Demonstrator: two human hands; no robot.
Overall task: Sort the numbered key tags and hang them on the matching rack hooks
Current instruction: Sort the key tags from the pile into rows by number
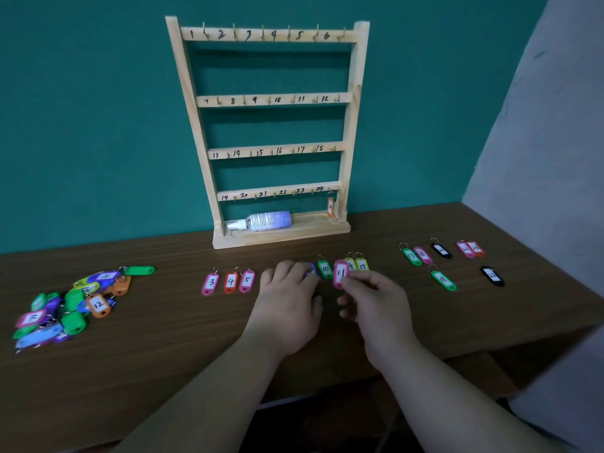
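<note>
A wooden rack (353, 93) with hooks numbered 1 to 24 stands against the green wall; an orange tag (330, 207) hangs at hook 24. My right hand (376, 305) pinches a pink tag 11 (340, 273) just above the table. My left hand (287, 299) lies palm down over a blue tag (312, 269), fingers resting on it. In a row on the table lie pink tag 3 (210, 283), red tag 4 (230, 282), pink tag 5 (247, 280), green tag 10 (325, 269) and yellow tags 14 and 15 (362, 265).
A heap of unsorted tags (70, 305) lies at the left of the brown table (163, 338). To the right lie green, pink, black and red tags (443, 279). A spray bottle (264, 221) lies on the rack's base. A grey wall closes the right side.
</note>
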